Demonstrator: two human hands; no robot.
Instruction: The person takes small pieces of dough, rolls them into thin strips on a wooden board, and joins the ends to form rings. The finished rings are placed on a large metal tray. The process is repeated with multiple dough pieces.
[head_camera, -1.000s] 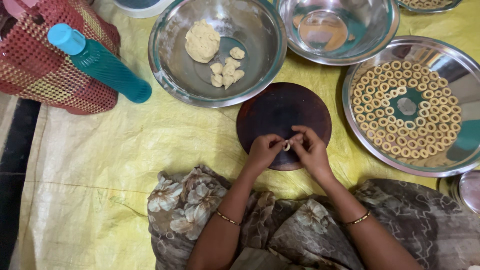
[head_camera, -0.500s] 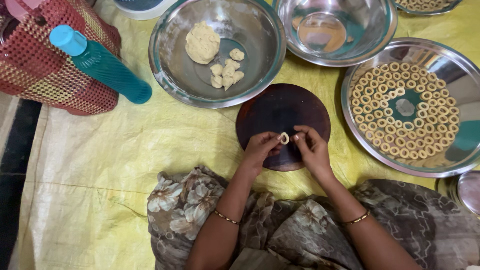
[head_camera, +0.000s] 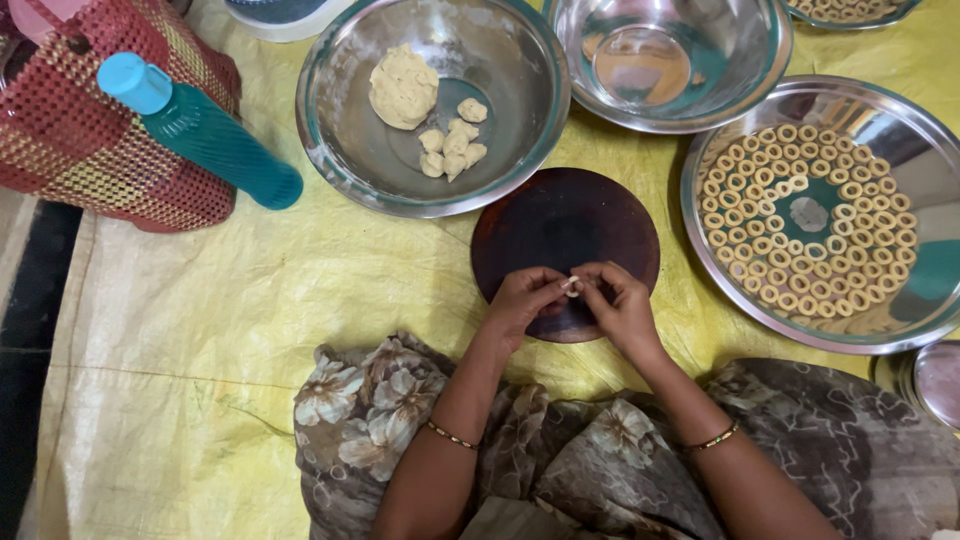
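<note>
Both of my hands meet over the near edge of a dark round wooden board (head_camera: 560, 225). My left hand (head_camera: 522, 300) and my right hand (head_camera: 618, 305) pinch a small pale dough ring (head_camera: 572, 286) between their fingertips. Only a sliver of the ring shows between the fingers. Left of the board's far side stands a steel bowl (head_camera: 340, 150) holding a large dough lump (head_camera: 402, 88) and several small dough pieces (head_camera: 452, 145). To the right lies a steel plate (head_camera: 905, 320) covered with several dough rings (head_camera: 800, 255) laid in circles.
An empty steel bowl (head_camera: 668, 65) stands at the back. A teal bottle (head_camera: 205, 135) leans on a red woven basket (head_camera: 75, 140) at the left. Another plate of rings (head_camera: 850, 10) shows at the top right, a steel lid (head_camera: 935, 380) at the right edge. Yellow sheet (head_camera: 200, 330) covers the floor.
Half a second ago the dough ring was held up open between my fingertips; now both hands have closed in on it and sunk nearer the board's front edge.
</note>
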